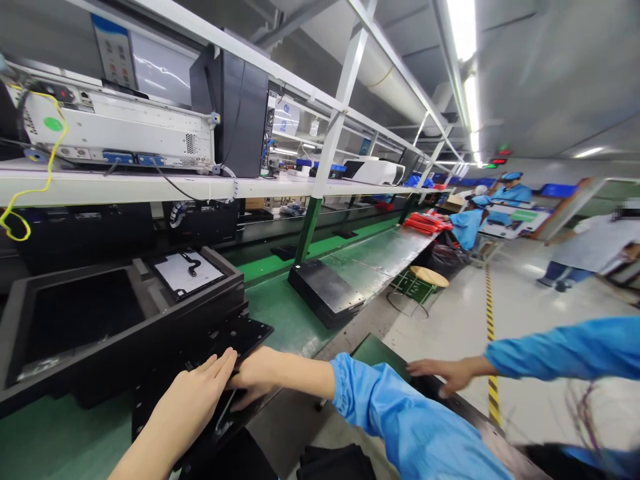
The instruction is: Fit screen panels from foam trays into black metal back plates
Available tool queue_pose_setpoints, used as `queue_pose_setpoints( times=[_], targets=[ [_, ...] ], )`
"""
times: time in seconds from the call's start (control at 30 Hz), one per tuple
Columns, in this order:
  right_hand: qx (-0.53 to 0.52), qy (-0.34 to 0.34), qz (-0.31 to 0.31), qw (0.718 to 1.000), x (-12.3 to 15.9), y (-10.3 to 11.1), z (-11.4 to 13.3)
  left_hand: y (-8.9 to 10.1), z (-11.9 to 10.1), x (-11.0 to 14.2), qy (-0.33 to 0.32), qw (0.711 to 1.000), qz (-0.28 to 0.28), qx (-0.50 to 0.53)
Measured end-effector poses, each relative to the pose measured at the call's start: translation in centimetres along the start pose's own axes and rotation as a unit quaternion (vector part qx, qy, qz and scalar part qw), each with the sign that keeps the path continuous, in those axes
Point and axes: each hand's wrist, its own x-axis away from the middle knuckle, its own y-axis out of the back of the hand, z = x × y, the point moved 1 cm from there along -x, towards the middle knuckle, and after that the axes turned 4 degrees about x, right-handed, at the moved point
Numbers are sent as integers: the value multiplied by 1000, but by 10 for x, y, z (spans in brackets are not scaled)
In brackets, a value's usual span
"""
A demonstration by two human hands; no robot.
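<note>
My left hand [203, 387] lies over a black metal panel [250, 333] at the lower middle, with its fingers stretched out side by side. Just right of it, my right hand [263, 368], below a blue sleeve, holds the panel's near edge, its fingertips partly hidden behind the left hand. The panel has small holes and slopes toward the bench's front edge. Behind my hands, a dark grey foam tray [143, 333] holds a black screen [85, 317] and a white-backed plate [187, 272] with a curled black cable.
Farther along the green bench [285, 320] sits a stack of black panels [327, 293]. A co-worker's hand [445, 375] reaches in from the right over another dark surface. Black pieces [337, 463] lie below. A shelf [200, 187] with equipment, a post [330, 147] and a stool [430, 277] stand beyond.
</note>
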Motion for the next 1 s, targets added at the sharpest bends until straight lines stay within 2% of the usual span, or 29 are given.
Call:
queue_pose_setpoints(
  times=[0.07, 0.17, 0.3, 0.4, 0.57, 0.63, 0.7, 0.77, 0.83, 0.87, 0.93, 1.0],
  targets=[
    [62, 25, -46, 997, 6, 1, 9, -8, 3, 0, 1, 1000, -14, -7],
    [118, -7, -107, 987, 9, 3, 19, -14, 6, -1, -1, 999, -26, -20],
    [138, -68, -107, 982, 6, 15, 23, -10, 7, 0, -11, 999, -34, -25],
    [152, -108, -120, 975, 17, 38, 28, -6, 9, 1, -18, 999, -44, -19],
    [121, -94, -218, 964, 75, 94, 53, -7, 7, 2, -18, 997, -69, 12],
    [58, -126, -241, 961, 105, 117, 68, -11, 1, 1, -18, 999, -45, -18],
    [-23, -192, -257, 947, 135, 137, 82, -18, -9, 1, -31, 997, -18, -65],
    [-89, -288, -276, 913, 164, 152, 94, -32, -21, 2, -47, 994, -18, -101],
    [-119, -418, -295, 851, 191, 159, 102, -51, -33, 5, -54, 990, -45, -119],
    [-122, -488, -307, 808, 203, 159, 105, -61, -39, 7, -55, 989, -60, -121],
    [-123, -612, -337, 705, 223, 155, 109, -79, -49, 11, -50, 990, -81, -108],
    [-131, -689, -377, 605, 237, 146, 110, -87, -57, 16, -46, 993, -75, -75]
  ],
)
